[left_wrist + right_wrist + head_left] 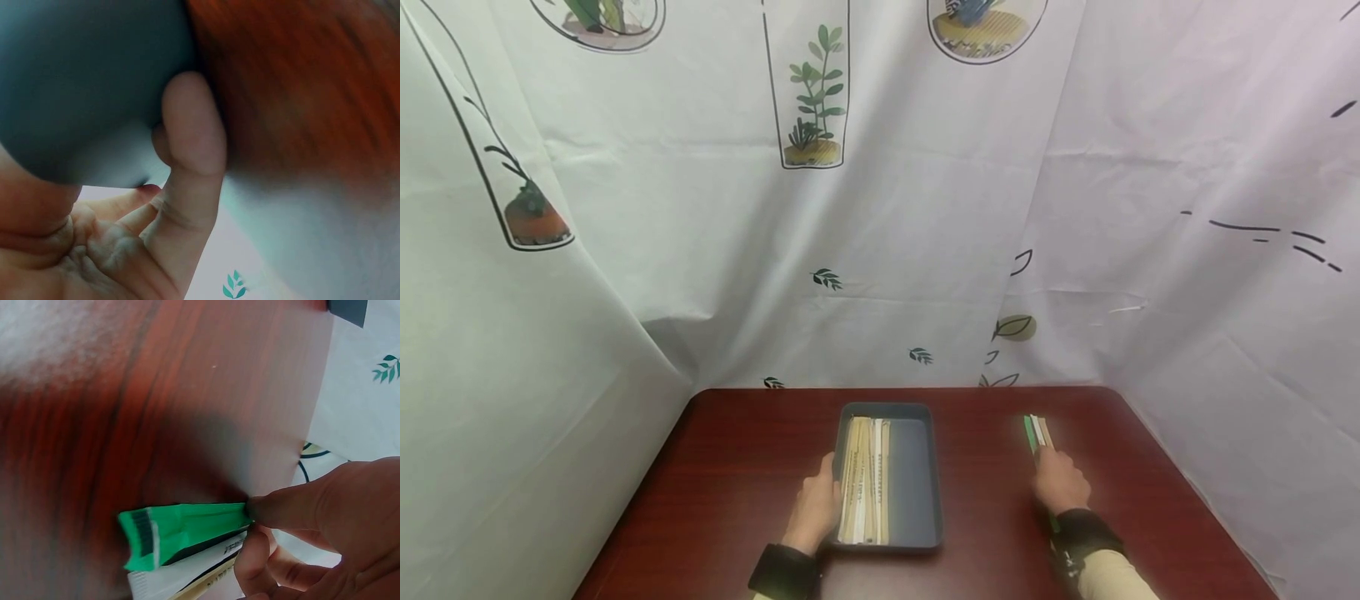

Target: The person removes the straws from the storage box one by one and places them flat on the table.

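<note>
My left hand grips the left side of a dark grey tray. In the left wrist view the fingers curl round the tray wall. Along the tray's left half lie several long, thin wrapped sticks, cream and white with small print. To the right of the tray, my right hand pinches a long green wrapped stick between thumb and finger. Beside the green one lie a white wrapped stick and a tan one; whether the fingers also hold these I cannot tell.
The dark red wooden table has rounded back corners. White printed cloth hangs behind it and along both sides. Bare tabletop lies between the tray and my right hand.
</note>
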`<action>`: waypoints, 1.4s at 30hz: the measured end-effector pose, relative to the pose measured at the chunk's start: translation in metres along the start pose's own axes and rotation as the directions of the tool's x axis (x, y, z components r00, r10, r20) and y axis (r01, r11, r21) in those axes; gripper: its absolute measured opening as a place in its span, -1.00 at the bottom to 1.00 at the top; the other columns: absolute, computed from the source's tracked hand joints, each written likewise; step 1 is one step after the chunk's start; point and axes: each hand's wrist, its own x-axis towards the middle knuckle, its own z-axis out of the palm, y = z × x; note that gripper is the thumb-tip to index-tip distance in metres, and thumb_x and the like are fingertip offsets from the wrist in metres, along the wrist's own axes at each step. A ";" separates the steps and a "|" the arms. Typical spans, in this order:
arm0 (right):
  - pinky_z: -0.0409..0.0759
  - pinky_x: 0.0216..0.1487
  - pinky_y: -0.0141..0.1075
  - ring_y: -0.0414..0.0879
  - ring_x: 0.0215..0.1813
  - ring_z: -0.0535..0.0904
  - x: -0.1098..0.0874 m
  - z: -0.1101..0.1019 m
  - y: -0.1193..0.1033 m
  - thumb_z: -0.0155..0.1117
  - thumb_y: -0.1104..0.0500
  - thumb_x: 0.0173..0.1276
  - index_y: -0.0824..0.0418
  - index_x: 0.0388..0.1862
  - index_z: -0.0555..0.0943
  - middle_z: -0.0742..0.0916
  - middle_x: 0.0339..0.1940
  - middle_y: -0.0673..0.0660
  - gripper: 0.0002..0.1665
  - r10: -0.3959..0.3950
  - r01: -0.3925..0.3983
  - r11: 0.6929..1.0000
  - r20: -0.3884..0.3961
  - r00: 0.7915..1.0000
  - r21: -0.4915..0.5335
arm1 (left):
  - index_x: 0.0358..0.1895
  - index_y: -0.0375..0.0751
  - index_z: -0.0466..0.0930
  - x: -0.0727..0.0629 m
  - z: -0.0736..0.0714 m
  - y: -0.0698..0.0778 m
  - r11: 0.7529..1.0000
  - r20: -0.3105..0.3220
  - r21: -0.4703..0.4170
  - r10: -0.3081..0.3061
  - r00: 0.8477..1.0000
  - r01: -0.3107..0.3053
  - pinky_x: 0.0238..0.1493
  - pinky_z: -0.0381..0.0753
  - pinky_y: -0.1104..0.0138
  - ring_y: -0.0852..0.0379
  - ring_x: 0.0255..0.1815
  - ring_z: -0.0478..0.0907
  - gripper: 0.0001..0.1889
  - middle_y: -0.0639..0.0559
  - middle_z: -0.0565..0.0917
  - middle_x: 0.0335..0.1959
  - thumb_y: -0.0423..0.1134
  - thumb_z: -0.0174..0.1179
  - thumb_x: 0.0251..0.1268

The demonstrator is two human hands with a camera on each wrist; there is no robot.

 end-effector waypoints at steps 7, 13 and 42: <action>0.53 -0.44 0.20 0.39 -0.23 0.65 0.006 -0.007 -0.022 0.15 0.28 0.35 0.33 0.05 0.61 0.68 -0.21 0.38 -0.69 -0.029 0.031 0.999 -0.056 0.998 0.026 | 0.49 -0.28 0.30 -0.001 -0.002 -0.001 1.000 -0.003 0.002 0.009 1.000 -0.009 -0.37 0.55 0.05 0.06 -0.46 0.53 -0.45 -0.32 0.71 -0.20 -0.35 0.12 0.48; 0.56 -0.28 0.26 0.43 -0.09 0.66 0.010 -0.018 -0.065 0.25 0.19 0.37 0.34 0.07 0.60 0.73 -0.10 0.41 -0.65 -0.152 0.158 0.987 -0.147 0.977 0.029 | 0.50 -0.26 0.30 0.000 -0.003 -0.002 1.000 -0.001 -0.007 -0.001 1.000 0.001 -0.34 0.57 0.04 0.06 -0.44 0.55 -0.45 -0.32 0.71 -0.17 -0.34 0.10 0.49; 0.50 -0.48 -0.09 0.01 -0.49 0.53 -0.021 0.051 -0.229 0.37 0.31 0.22 0.18 -0.28 0.58 0.59 -0.51 0.09 -0.86 -0.328 0.320 0.945 0.180 0.927 0.071 | 0.49 -0.31 0.31 -0.002 -0.002 0.002 1.000 -0.017 -0.005 0.011 1.000 -0.011 -0.45 0.50 0.11 0.08 -0.53 0.51 -0.45 -0.36 0.71 -0.16 -0.37 0.09 0.48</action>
